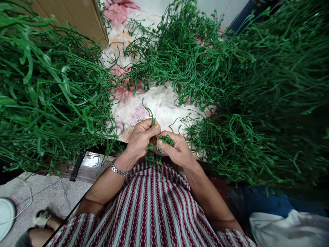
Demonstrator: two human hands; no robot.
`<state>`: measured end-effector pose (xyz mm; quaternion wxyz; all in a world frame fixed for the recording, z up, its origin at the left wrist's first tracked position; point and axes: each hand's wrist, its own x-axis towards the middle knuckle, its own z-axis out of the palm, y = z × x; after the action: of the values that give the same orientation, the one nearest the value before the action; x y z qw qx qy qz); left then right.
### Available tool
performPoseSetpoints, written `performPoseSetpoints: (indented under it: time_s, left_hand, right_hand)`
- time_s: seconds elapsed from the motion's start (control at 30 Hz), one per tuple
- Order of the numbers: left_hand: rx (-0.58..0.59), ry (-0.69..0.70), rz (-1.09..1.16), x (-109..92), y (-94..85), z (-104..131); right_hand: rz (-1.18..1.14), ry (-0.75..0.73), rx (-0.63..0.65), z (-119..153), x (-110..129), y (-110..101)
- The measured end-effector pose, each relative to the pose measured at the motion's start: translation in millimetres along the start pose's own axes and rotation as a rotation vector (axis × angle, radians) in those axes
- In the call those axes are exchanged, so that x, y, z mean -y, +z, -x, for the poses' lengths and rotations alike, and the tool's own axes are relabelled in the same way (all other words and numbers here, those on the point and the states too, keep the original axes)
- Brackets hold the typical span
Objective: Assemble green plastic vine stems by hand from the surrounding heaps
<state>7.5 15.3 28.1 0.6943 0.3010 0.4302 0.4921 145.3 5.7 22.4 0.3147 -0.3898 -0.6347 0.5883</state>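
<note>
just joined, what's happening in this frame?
A person is working a small bunch of green strands with both bare hands. The left hand and right hand pinch it together close to the body, above a striped garment. Big heaps of the same green strands surround a floral cloth on the table.
</note>
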Motion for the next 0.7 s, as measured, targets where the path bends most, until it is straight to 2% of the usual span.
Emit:
performPoseSetpoints:
  time_s: [0.13, 0.23, 0.37, 0.43, 0.47, 0.53, 0.6, 0.63, 0.7]
  left_hand:
    - [0.033, -0.042, 0.087, -0.5, 6.8, -0.2]
    - [0.007, 0.03, 0.118, -2.9, 8.3, -5.7]
    - [-0.058, 0.172, 0.21, -13.3, 5.3, -18.3]
    - [-0.053, 0.243, 0.191, -18.1, 5.0, -21.8]
    - [-0.028, 0.237, 0.165, -19.7, 5.3, -22.4]
    - [-0.01, 0.216, 0.126, -20.8, 5.8, -22.4]
    - [-0.04, 0.212, 0.117, -20.4, 5.1, -22.3]
    - [-0.056, 0.216, 0.114, -19.9, 4.4, -22.5]
    - [-0.062, 0.213, 0.114, -18.5, 2.7, -23.6]
  right_hand:
    - [-0.138, -0.009, -0.015, 0.0, -2.1, 0.3]
    - [-0.26, 0.002, -0.044, 1.5, -4.2, 4.4]
    - [-0.291, -0.13, 0.035, 4.2, 1.9, 7.5]
    - [-0.145, -0.219, -0.029, 6.7, 12.4, 0.7]
    - [-0.032, -0.262, -0.109, 8.9, 19.5, -5.2]
    - [0.277, -0.323, -0.236, 16.7, 35.8, -20.6]
    - [0.632, -0.366, -0.342, 28.6, 51.4, -38.4]
    - [0.809, -0.371, -0.43, 35.6, 57.5, -47.6]
    - [1.142, -0.335, -0.707, 49.6, 63.7, -66.1]
